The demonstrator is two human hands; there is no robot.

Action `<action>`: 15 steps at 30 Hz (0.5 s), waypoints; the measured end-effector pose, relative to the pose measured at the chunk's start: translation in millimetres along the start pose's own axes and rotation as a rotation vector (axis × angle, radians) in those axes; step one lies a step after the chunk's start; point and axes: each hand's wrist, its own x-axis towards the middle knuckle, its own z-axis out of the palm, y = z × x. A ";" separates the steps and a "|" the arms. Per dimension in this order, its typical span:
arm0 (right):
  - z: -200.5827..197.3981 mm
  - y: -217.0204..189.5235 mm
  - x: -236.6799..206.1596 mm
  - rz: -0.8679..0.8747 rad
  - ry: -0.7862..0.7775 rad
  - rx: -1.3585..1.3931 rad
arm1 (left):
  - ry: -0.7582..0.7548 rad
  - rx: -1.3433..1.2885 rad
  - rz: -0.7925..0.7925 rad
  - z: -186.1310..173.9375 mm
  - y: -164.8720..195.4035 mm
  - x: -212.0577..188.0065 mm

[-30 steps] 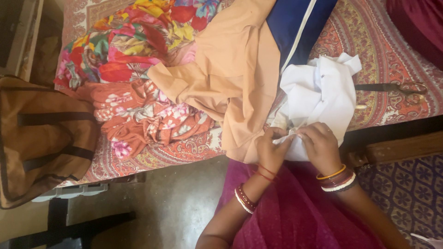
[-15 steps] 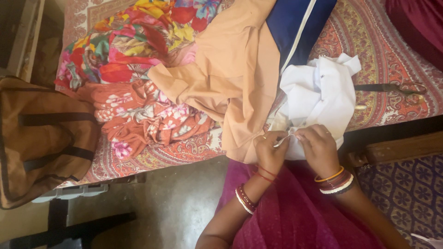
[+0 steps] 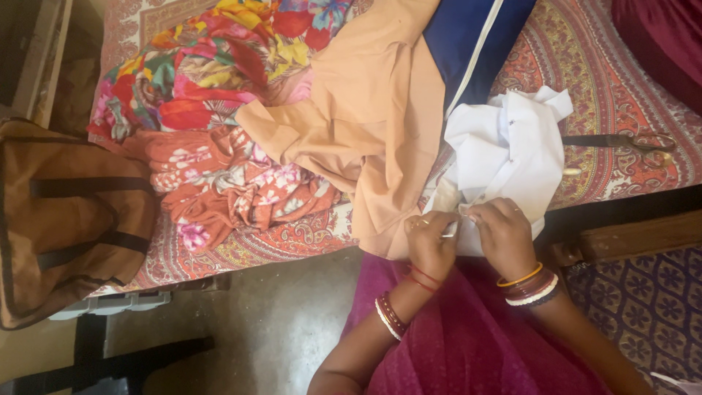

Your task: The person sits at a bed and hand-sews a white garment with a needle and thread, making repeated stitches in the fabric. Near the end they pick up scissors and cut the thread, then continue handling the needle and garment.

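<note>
White garment (image 3: 512, 150) lies bunched at the near edge of the bed (image 3: 621, 66), on the patterned red bedspread, just beside a peach cloth (image 3: 373, 132) and a blue cloth with a white stripe (image 3: 472, 40); floral fabrics (image 3: 219, 110) are heaped further along, and a brown bag (image 3: 62, 219) sits off the bed's end. Both hands meet at the garment's lower hem: the left hand (image 3: 430, 245) has a narrow grip, pinching the edge together with what looks like a small pale sliver, too small to identify, and the right hand (image 3: 504, 234) pinches the hem beside it. Scissors (image 3: 621, 141) rest untouched on the bedspread nearby. Handwork on the hem looks under way, and nothing finished is visible.
</note>
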 end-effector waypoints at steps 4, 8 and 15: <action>5.6 5.9 -3.3 0.053 -0.010 0.039 | -0.010 -0.030 -0.002 2.7 -0.1 -1.3; 6.0 9.3 -2.7 0.128 -0.040 0.115 | -0.009 -0.099 -0.052 5.8 -7.6 -3.0; -17.0 12.7 3.8 0.233 -0.068 0.274 | 0.013 -0.421 -0.408 26.1 -44.0 -7.0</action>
